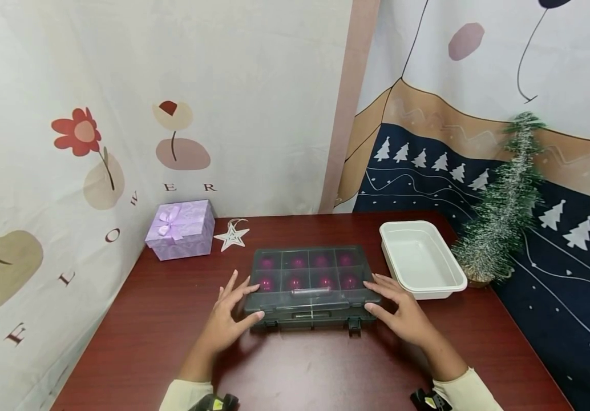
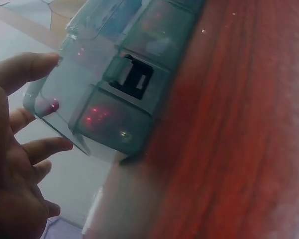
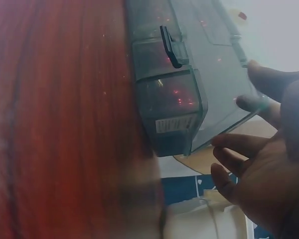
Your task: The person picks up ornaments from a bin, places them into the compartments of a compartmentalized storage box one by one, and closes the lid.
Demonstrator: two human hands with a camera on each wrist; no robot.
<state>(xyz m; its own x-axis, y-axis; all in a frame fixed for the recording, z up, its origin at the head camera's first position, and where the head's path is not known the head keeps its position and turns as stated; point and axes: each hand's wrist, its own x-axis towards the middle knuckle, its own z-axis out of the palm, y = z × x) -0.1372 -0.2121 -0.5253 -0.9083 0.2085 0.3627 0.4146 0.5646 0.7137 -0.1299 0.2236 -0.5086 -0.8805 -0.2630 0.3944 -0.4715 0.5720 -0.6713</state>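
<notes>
On the table lies a dark, see-through compartment box (image 1: 305, 297) with several glossy pink-red balls (image 1: 326, 282) in its cells. My left hand (image 1: 225, 319) touches the box's left side, thumb by the front corner, fingers spread and fairly straight. At the right side, my right hand (image 1: 403, 317) rests fingertips on the lid's edge with its thumb near the front. The right front latch (image 1: 354, 327) sticks out and hangs down; in the left wrist view the other latch (image 2: 132, 77) lies against the front wall. Whether the lid is fully down, I cannot tell.
A white plastic tray (image 1: 392, 260) stands right of the box, beside a small frosted tree (image 1: 505, 211). At the back left are a lilac gift box (image 1: 184, 234) and a white star ornament (image 1: 231, 235). Printed cloth (image 1: 254, 114) hangs behind the reddish-brown table (image 1: 161, 319).
</notes>
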